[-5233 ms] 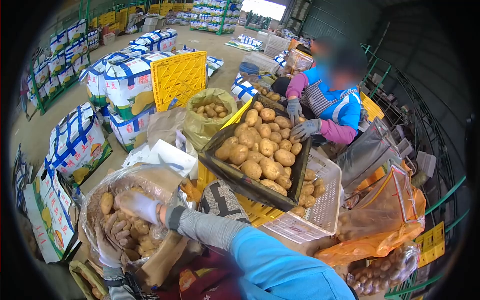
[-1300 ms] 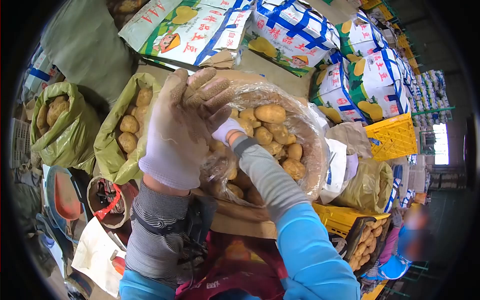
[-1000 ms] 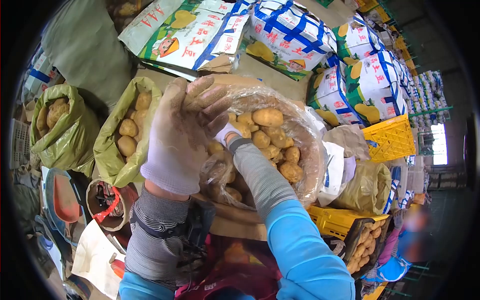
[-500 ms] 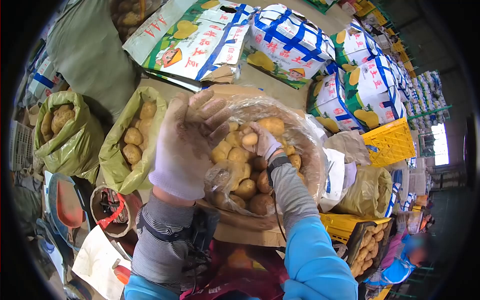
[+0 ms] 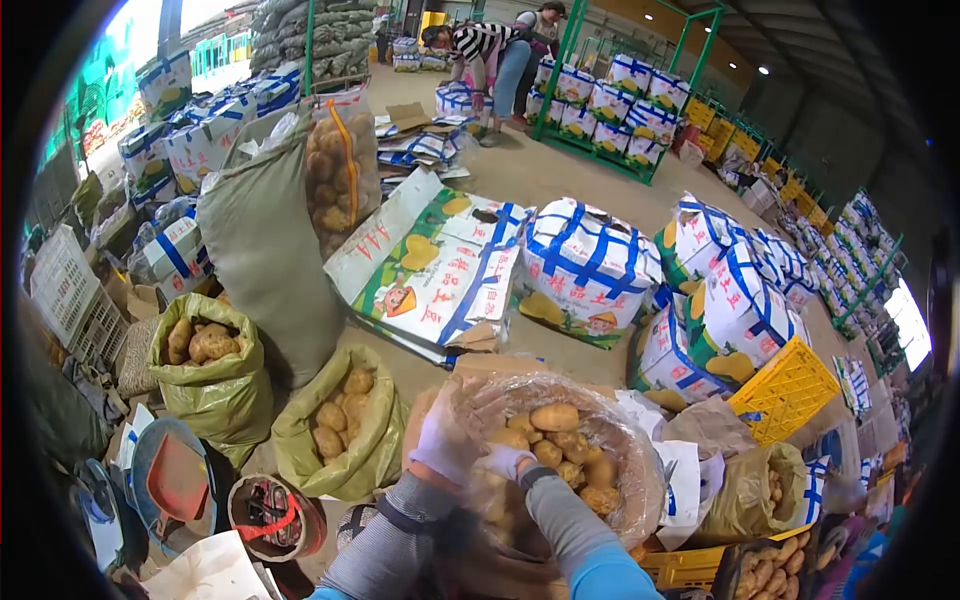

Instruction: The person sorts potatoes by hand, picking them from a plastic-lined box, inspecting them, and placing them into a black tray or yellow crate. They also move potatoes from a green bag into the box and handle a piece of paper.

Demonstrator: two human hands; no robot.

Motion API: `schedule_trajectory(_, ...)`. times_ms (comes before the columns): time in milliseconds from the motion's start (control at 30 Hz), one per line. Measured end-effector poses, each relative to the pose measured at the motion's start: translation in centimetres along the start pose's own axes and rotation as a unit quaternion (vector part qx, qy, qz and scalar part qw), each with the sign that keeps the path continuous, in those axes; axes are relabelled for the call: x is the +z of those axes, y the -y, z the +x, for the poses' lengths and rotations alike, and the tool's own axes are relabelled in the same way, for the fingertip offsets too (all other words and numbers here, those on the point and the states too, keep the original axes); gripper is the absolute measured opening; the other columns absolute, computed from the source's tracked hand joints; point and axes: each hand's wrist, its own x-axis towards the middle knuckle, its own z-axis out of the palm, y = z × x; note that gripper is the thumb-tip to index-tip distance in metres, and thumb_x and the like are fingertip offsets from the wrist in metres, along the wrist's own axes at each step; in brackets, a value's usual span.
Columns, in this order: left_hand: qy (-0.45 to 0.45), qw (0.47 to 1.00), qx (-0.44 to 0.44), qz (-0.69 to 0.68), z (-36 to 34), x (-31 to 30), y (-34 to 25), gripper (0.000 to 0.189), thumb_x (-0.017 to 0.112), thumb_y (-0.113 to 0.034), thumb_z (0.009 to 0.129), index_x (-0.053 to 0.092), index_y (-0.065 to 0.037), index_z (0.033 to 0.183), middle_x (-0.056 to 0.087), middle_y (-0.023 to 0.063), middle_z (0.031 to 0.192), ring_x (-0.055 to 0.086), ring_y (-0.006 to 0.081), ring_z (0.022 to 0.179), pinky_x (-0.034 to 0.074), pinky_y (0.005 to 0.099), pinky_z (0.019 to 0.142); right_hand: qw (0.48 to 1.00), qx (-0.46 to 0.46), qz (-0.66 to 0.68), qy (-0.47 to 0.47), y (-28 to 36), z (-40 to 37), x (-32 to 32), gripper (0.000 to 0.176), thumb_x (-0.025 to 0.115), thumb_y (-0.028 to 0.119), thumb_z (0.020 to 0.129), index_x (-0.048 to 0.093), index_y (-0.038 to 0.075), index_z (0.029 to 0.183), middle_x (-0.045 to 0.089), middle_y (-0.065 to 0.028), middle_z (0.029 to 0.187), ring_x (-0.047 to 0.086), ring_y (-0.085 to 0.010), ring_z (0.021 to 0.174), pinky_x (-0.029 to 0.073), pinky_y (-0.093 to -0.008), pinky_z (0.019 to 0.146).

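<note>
Potatoes (image 5: 560, 445) fill a cardboard box with a clear plastic liner (image 5: 640, 480) right in front of me. My left hand (image 5: 450, 430), in a dirty pale glove, is at the left side of the box, beside the liner's edge; its fingers look stretched out, though blurred, and no object shows in them. Just right of it, my right hand (image 5: 506, 460), also gloved, is low over the potatoes. Its fingers are hidden behind the left hand and blurred, so what they hold cannot be made out.
Green sacks of potatoes (image 5: 335, 425) stand on the left, near a bucket (image 5: 275, 515) and a red scoop (image 5: 178, 478). Flattened cartons (image 5: 430, 265) and taped boxes (image 5: 590, 265) lie ahead. A yellow crate (image 5: 785, 390) is at right. People (image 5: 485, 50) bend over farther back.
My view has tilted up, showing more of the hall. My left hand has moved down toward my right hand. The potato seen in my right hand is now out of sight.
</note>
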Motion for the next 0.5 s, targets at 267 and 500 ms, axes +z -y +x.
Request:
schedule_trajectory(267,0.016,0.979,-0.007,0.202,-0.6,1.4,4.9,0.056,0.054,-0.035,0.098,0.041,0.0,0.14,0.055,0.0197,0.128,0.052,0.0303,0.122,0.046,0.0408,0.1,0.742,-0.085,0.645,-0.16,-4.5,-16.9,-1.0,0.042,0.059,0.035,0.096,0.053,0.011,0.13,0.066,-0.0107,0.104,0.064,-0.0171,0.076,0.053,-0.0272,0.059)
schedule_trajectory(500,0.223,0.889,-0.016,0.4,-1.4,1.0,13.9,0.051,0.073,-0.015,0.088,0.05,-0.004,0.132,0.065,0.0042,0.109,0.064,0.01,0.09,0.054,0.0225,0.068,0.846,-0.218,0.262,-0.409,0.7,-29.9,-1.3,0.042,0.063,0.022,0.097,0.048,0.007,0.134,0.065,-0.0169,0.108,0.068,-0.0233,0.083,0.054,-0.0301,0.057)
